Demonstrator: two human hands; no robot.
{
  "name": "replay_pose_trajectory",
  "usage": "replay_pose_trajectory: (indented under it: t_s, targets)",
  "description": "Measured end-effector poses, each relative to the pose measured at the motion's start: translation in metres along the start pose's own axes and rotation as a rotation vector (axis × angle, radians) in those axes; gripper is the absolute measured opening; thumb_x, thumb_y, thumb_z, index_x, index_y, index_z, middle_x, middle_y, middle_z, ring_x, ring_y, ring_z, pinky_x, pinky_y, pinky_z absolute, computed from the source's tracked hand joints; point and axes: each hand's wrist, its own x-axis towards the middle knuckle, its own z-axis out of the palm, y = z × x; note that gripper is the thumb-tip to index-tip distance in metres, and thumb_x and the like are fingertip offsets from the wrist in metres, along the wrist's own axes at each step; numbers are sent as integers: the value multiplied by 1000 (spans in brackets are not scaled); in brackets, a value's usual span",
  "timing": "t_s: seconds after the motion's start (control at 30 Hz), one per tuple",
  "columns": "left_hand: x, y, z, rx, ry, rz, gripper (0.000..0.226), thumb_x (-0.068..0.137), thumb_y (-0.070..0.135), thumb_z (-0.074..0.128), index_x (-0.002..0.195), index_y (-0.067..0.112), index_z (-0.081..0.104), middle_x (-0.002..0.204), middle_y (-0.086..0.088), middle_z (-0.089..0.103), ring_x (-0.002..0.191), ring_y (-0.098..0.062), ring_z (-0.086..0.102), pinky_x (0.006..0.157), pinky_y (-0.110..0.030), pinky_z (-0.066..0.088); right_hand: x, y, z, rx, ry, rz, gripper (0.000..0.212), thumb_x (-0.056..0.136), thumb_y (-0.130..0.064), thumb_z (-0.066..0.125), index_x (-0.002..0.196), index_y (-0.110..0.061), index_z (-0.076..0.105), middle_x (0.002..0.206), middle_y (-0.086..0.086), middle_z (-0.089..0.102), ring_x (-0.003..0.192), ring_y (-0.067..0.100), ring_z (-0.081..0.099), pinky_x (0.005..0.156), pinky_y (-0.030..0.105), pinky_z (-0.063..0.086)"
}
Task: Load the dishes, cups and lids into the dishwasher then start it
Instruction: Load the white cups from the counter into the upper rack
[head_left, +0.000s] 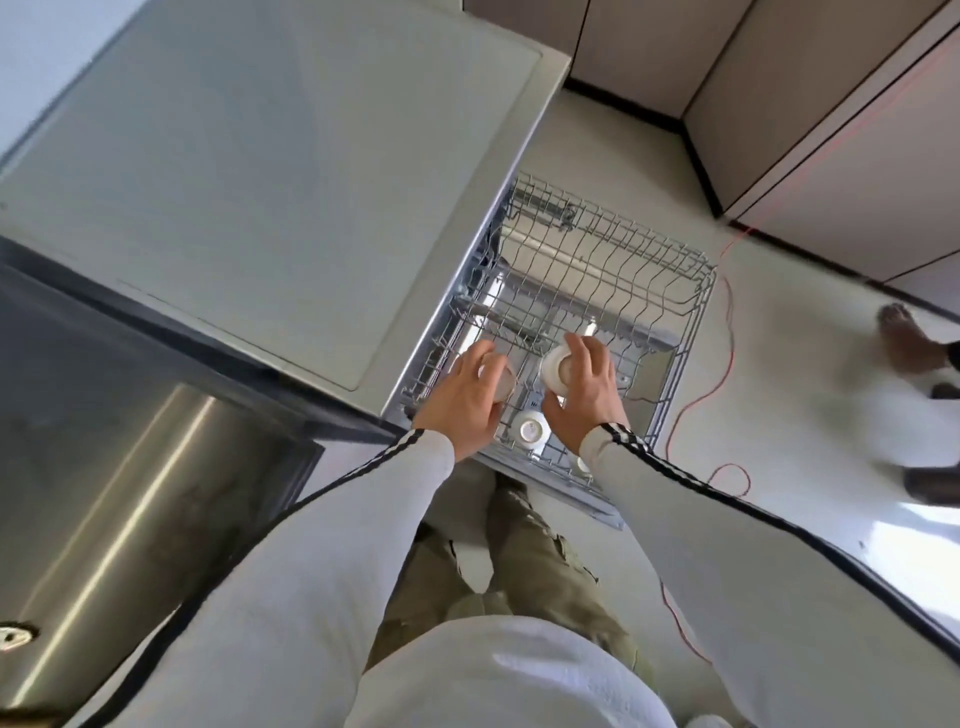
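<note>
The dishwasher's wire rack (649, 270) is pulled out over the floor below the counter. My left hand (467, 400) grips a clear glass cup (501, 382) over the rack's near left part. My right hand (584, 395) holds a white cup (556, 366) upside down over the rack's middle. Another white cup (530, 428) sits upside down in the rack between my wrists. A small white item (583, 464) shows at the rack's near edge, partly hidden by my right sleeve.
A pale countertop (260, 182) runs to the left of the rack, with a steel sink (130, 493) nearer me. A thin red cable (727, 353) trails on the floor right of the rack. Another person's foot (906, 340) stands at right. Cabinets (831, 130) line the far wall.
</note>
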Motion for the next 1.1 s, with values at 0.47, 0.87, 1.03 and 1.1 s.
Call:
replay_pose_trajectory:
  t_s: [0.47,0.87,1.03,1.1]
  targets:
    - [63,-54,93,113,-78,-362,57,83,3,70,134,18,47,141,-2,44,128,-24,45,92,-37,52,65,58,97,-190,-448,-65,77,81,-28,77,143,-37,31,146,2,32,129,31,44,98,48,51]
    - [99,-85,129,249,-331,-619,44,89,3,59,128,8,38,127,-15,42,113,-33,52,62,-42,45,72,68,166,-241,-655,-77,77,75,-7,72,134,-35,32,141,5,28,127,34,39,89,49,54]
    - [100,-85,127,261,-365,-628,50,87,3,65,129,7,38,129,-16,42,117,-34,49,69,-44,49,67,70,167,-265,-605,-143,73,79,-11,68,136,-37,32,139,5,33,119,34,47,79,47,57]
    - [98,-88,125,255,-403,-614,55,85,5,67,132,7,38,132,-16,42,120,-34,48,78,-46,52,66,72,168,-286,-620,-162,78,80,-13,68,142,-37,27,143,4,34,122,34,47,85,47,55]
